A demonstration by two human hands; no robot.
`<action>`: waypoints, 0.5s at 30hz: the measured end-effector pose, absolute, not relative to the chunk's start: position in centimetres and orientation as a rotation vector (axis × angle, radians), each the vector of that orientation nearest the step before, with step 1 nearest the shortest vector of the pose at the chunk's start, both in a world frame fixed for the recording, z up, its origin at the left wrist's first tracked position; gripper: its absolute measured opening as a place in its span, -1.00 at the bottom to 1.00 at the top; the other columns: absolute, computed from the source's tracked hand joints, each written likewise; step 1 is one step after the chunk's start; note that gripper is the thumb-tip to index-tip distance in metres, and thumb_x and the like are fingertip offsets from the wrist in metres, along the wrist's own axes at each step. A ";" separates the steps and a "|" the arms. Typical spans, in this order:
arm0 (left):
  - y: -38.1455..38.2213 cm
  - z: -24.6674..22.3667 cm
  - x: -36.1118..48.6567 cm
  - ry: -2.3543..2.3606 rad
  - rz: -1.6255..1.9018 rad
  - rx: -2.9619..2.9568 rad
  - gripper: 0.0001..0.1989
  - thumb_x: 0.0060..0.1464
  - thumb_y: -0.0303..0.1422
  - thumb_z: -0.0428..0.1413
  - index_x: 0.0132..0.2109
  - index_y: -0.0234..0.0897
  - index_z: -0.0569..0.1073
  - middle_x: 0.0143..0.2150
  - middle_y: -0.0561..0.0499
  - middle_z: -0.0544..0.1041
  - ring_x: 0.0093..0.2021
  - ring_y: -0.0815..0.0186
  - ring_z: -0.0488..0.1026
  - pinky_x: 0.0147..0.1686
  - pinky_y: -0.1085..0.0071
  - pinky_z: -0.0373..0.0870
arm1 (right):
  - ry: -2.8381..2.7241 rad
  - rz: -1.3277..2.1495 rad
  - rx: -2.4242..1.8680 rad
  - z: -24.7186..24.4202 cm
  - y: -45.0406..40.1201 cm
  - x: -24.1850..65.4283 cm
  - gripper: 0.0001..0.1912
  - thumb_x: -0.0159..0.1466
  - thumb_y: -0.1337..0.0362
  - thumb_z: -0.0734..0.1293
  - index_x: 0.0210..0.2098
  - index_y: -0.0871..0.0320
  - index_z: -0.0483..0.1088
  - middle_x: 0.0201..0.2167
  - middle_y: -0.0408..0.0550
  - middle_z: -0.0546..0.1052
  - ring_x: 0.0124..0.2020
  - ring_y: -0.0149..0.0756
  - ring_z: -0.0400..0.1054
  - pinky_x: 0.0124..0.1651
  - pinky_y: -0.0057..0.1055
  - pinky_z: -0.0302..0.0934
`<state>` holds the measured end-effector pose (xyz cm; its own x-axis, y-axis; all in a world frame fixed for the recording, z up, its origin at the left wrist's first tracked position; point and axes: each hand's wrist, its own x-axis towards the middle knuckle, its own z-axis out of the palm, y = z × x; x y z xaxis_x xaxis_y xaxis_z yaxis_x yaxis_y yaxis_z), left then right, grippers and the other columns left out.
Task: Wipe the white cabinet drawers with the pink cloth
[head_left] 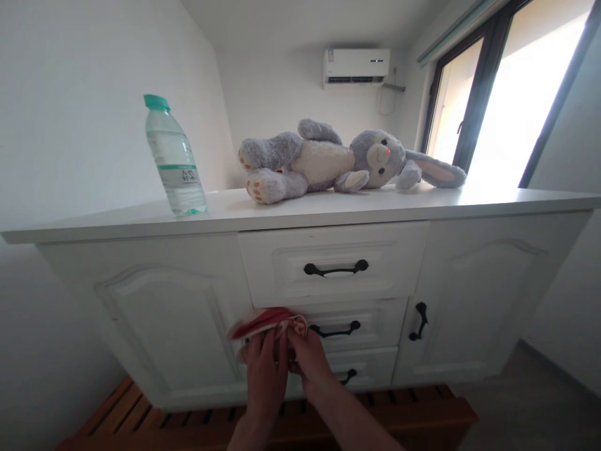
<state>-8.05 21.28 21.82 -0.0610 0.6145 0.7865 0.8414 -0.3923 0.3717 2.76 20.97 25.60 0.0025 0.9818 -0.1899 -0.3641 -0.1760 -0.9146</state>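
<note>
Red-and-pale cloth [263, 321] is bunched between the person's two hands, low in front of a white cabinet [159, 332], before the left part of the middle drawer [380, 319] and the edge of the door beside it; its left end is blurred, and whether it touches the cabinet front I cannot tell. The left hand [267, 358] grasps the cloth from below, fingers pointing up and pressed against it; the right hand [307, 356] grips its right end close beside, fingers curled in and partly hidden by the folds.

Just right of the right hand is the middle drawer's black handle [335, 329]; above it the top drawer [277, 269] is shut, its own black handle [336, 269] in plain view; the bottom handle [348, 377] is partly covered by the right forearm, and an upright handle [419, 321] sits on the right door.

On the cabinet top a clear bottle with a green cap [176, 156] stands at the left; a grey plush rabbit [323, 160] lies on its side to the right of it, ears toward the window [498, 94]; brown slatted wood [451, 410] shows along the cabinet's foot.
</note>
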 end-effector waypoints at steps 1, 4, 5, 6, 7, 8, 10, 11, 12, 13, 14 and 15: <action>21.6 22.1 -7.7 -1.572 -1.350 -2.046 -0.69 0.27 -0.29 0.03 0.05 -0.29 0.53 0.00 -0.27 0.58 -0.01 -0.02 0.57 -0.07 -0.01 0.59 | -0.731 1.553 -1.043 26.0 20.6 3.2 -0.63 0.15 -0.03 0.41 -0.21 0.11 0.45 -0.39 -0.14 0.53 -0.43 -0.40 0.37 -0.44 -0.51 0.20; 22.2 22.4 -6.1 -1.482 -1.248 -2.231 -0.72 0.28 -0.35 0.02 0.01 -0.24 0.57 -0.14 -0.15 0.64 -0.15 0.10 0.62 -0.18 0.13 0.63 | -0.653 1.503 -1.027 26.4 19.2 5.5 -0.53 0.08 -0.03 0.49 -0.13 0.11 0.45 -0.37 -0.17 0.50 -0.46 -0.47 0.32 -0.51 -0.59 0.08; 22.4 22.5 -5.3 -1.440 -1.245 -2.279 -0.72 0.28 -0.36 0.02 0.02 -0.23 0.56 -0.15 -0.13 0.66 -0.16 0.12 0.63 -0.19 0.16 0.64 | -0.650 1.452 -1.036 26.3 18.7 6.4 -0.49 0.06 -0.05 0.50 -0.11 0.12 0.46 -0.38 -0.16 0.49 -0.47 -0.47 0.30 -0.52 -0.59 0.06; 22.4 22.6 -4.2 -1.407 -1.252 -2.309 -0.72 0.27 -0.37 0.03 0.02 -0.23 0.56 -0.16 -0.12 0.67 -0.17 0.13 0.64 -0.20 0.17 0.64 | -0.646 1.415 -1.040 26.0 18.2 7.5 -0.45 0.06 -0.07 0.50 -0.09 0.13 0.46 -0.39 -0.15 0.49 -0.48 -0.47 0.30 -0.53 -0.58 0.05; 22.5 22.6 -3.0 -1.377 -1.262 -2.333 -0.73 0.27 -0.38 0.04 0.02 -0.23 0.57 -0.16 -0.11 0.69 -0.16 0.13 0.64 -0.19 0.17 0.65 | -0.641 1.381 -1.037 25.7 17.7 8.7 -0.42 0.06 -0.10 0.50 -0.07 0.14 0.45 -0.39 -0.14 0.49 -0.49 -0.46 0.30 -0.54 -0.57 0.04; 22.5 22.7 -1.5 -1.353 -1.267 -2.359 -0.73 0.26 -0.39 0.05 0.02 -0.22 0.57 -0.16 -0.10 0.69 -0.16 0.13 0.65 -0.18 0.17 0.64 | -0.640 1.337 -1.033 25.4 17.3 9.9 -0.40 0.06 -0.11 0.50 -0.06 0.14 0.45 -0.40 -0.14 0.49 -0.49 -0.45 0.30 -0.55 -0.57 0.04; 22.5 23.0 1.9 -1.319 -1.238 -2.431 -0.74 0.25 -0.39 0.07 0.01 -0.19 0.58 -0.18 -0.10 0.71 -0.18 0.13 0.65 -0.18 0.18 0.64 | -0.646 1.222 -1.063 24.6 16.7 12.6 -0.41 0.08 -0.14 0.48 -0.09 0.15 0.43 -0.44 -0.15 0.48 -0.51 -0.43 0.29 -0.56 -0.55 0.04; 22.5 23.2 3.8 -1.308 -1.212 -2.471 -0.74 0.24 -0.38 0.08 0.01 -0.18 0.58 -0.17 -0.10 0.71 -0.18 0.12 0.65 -0.18 0.17 0.63 | -0.646 1.156 -1.098 24.2 16.6 14.0 -0.42 0.09 -0.16 0.46 -0.12 0.16 0.42 -0.47 -0.17 0.46 -0.53 -0.43 0.27 -0.57 -0.54 0.04; 22.6 23.3 5.7 -1.284 -1.183 -2.519 -0.73 0.23 -0.39 0.09 0.02 -0.18 0.58 -0.16 -0.12 0.71 -0.17 0.10 0.65 -0.17 0.16 0.63 | -0.646 1.087 -1.143 23.8 16.5 15.5 -0.43 0.10 -0.18 0.45 -0.14 0.16 0.41 -0.52 -0.19 0.43 -0.55 -0.42 0.25 -0.58 -0.53 0.05; 22.6 23.4 7.5 -1.250 -1.158 -2.569 -0.73 0.22 -0.41 0.10 0.03 -0.20 0.57 -0.14 -0.14 0.71 -0.16 0.08 0.65 -0.16 0.15 0.62 | -0.650 1.019 -1.192 23.3 16.5 17.0 -0.43 0.12 -0.19 0.43 -0.14 0.15 0.39 -0.55 -0.20 0.41 -0.57 -0.41 0.24 -0.59 -0.51 0.05; 22.7 23.5 9.1 -1.206 -1.138 -2.620 -0.72 0.21 -0.43 0.10 0.04 -0.23 0.57 -0.12 -0.16 0.71 -0.14 0.07 0.65 -0.13 0.14 0.62 | -0.659 0.950 -1.238 22.9 16.6 18.5 -0.42 0.13 -0.21 0.41 -0.14 0.15 0.38 -0.56 -0.21 0.41 -0.58 -0.39 0.25 -0.59 -0.50 0.07; 22.7 23.4 10.5 -1.150 -1.123 -2.672 -0.71 0.20 -0.47 0.10 0.04 -0.26 0.56 -0.11 -0.17 0.71 -0.11 0.07 0.64 -0.10 0.13 0.61 | -0.674 0.882 -1.275 22.4 16.7 19.9 -0.42 0.14 -0.21 0.39 -0.14 0.15 0.38 -0.56 -0.20 0.42 -0.57 -0.37 0.26 -0.58 -0.48 0.10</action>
